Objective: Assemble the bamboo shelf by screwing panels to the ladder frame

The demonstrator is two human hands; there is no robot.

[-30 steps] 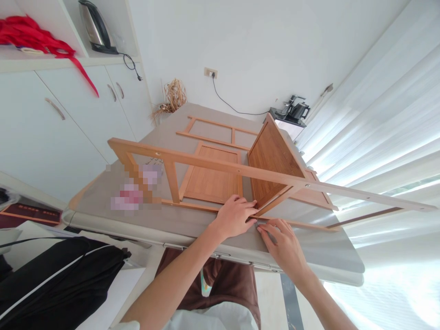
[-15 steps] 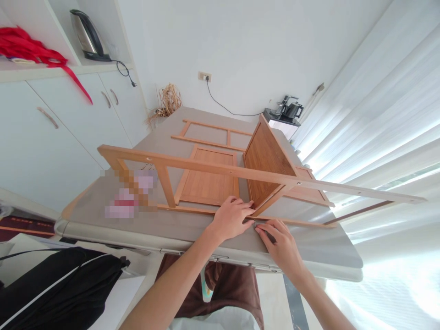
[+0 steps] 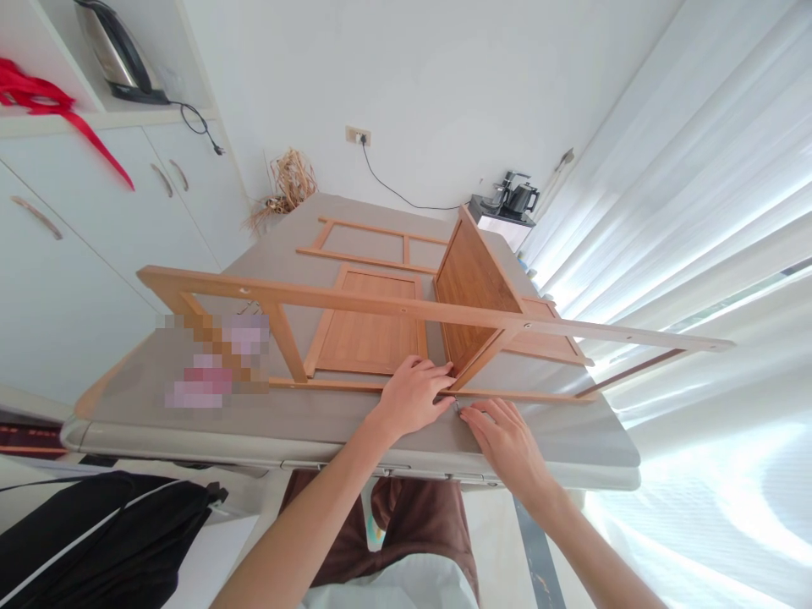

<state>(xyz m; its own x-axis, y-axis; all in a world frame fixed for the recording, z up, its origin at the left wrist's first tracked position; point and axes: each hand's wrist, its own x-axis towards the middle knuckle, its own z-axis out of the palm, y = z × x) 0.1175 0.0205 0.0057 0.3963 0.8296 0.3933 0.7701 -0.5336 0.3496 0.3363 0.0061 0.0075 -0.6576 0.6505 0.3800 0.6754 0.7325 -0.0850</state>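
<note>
With left hand (image 3: pixel 411 394) clasped on frame (image 3: pixel 368 303), pinching thin piece (image 3: pixel 457 405) alongside in right hand (image 3: pixel 504 436). Apparently fastening upright panel (image 3: pixel 470 271); next, align carefully.

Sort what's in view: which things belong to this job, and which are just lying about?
In the job:
standing frame, left hand on it
standing panel
thin metal piece at right hand
middle flat panel, right flat panel, flat frame: likely, judging by matching wood

Lying about:
kettle
red cloth
black bag
dried plant
black pot
</note>
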